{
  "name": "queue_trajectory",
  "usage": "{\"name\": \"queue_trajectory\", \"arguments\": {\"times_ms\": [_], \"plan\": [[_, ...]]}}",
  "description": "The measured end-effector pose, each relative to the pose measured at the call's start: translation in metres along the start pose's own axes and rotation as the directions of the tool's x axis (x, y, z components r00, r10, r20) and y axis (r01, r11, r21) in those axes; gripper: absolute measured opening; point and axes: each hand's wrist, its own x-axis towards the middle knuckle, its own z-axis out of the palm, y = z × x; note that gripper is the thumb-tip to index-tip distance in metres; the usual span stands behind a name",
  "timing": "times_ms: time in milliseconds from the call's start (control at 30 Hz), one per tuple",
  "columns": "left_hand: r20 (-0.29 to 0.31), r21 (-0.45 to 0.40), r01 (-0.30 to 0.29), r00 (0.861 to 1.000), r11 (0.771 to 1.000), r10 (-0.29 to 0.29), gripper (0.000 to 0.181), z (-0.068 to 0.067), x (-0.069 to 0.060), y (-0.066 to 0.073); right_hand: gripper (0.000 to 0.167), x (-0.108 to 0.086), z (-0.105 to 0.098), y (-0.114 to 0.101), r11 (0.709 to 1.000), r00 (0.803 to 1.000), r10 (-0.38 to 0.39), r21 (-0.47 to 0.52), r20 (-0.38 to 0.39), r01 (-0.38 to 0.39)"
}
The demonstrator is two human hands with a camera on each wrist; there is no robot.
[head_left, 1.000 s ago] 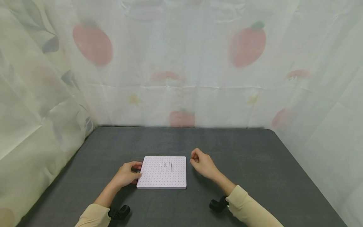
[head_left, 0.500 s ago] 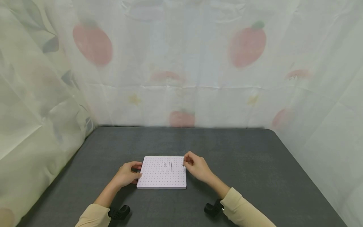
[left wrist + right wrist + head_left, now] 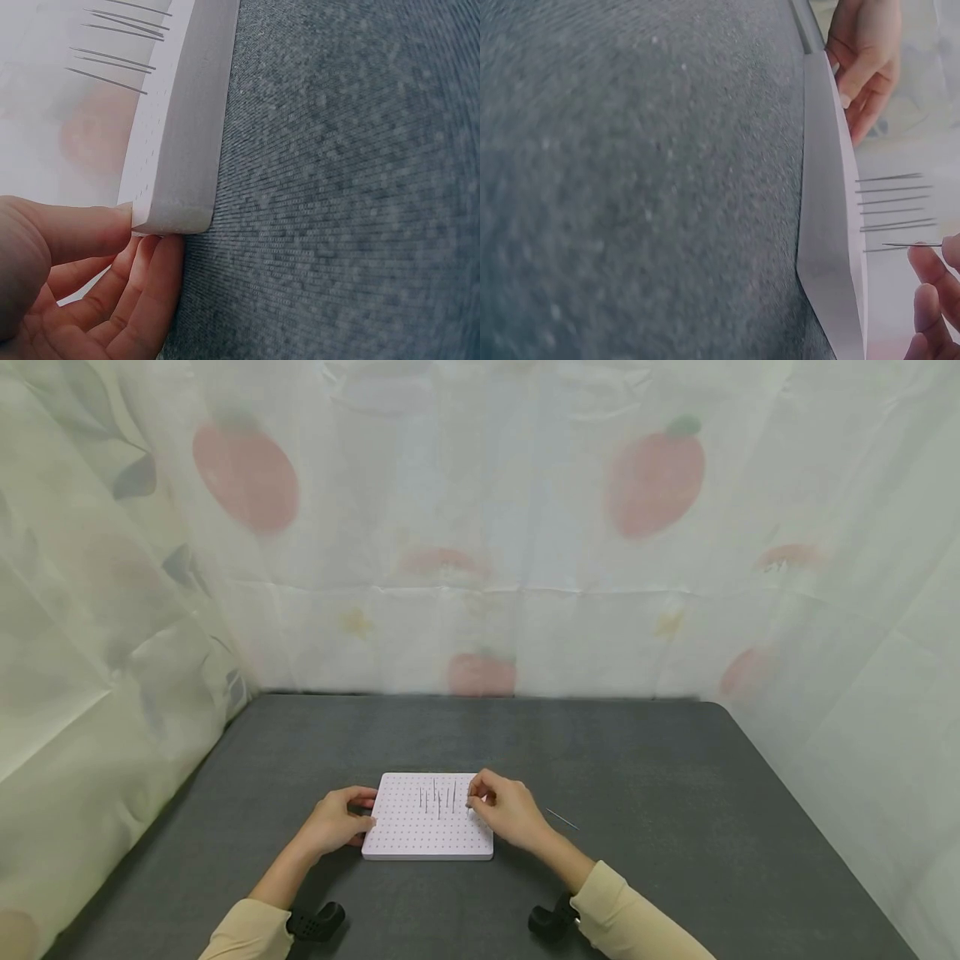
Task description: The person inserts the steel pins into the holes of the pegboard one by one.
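Note:
A white pegboard (image 3: 427, 839) with rows of small holes lies flat on the table. Several thin metal pins (image 3: 892, 200) stand upright near its middle. My left hand (image 3: 332, 822) holds the board's left edge, the thumb at its upper edge and the fingers against the side, as the left wrist view shows. Over the board's right part, my right hand (image 3: 510, 810) pinches another thin metal pin (image 3: 915, 244) between thumb and finger. In the right wrist view this pin's tip points toward the board, beside the standing ones; whether it touches the surface I cannot tell.
One loose pin (image 3: 562, 819) lies on the dark grey table (image 3: 675, 793), right of the board and close to my right forearm. White curtains (image 3: 480, 527) printed with fruit hang behind the table and at both sides.
My right hand has moved left, from beside the board to over its right part, carrying the pin. The loose pin on the table has come into sight. My left hand stays put.

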Motion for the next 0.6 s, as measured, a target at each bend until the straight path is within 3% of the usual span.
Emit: {"name": "queue_trajectory", "arguments": {"times_ms": [600], "plan": [[-0.006,0.009,-0.005,1.000,1.000,0.005,0.049,0.000,0.000,0.000,0.009,0.004,0.014,-0.005,0.997,0.999,-0.051,-0.062,-0.018,0.050]]}}
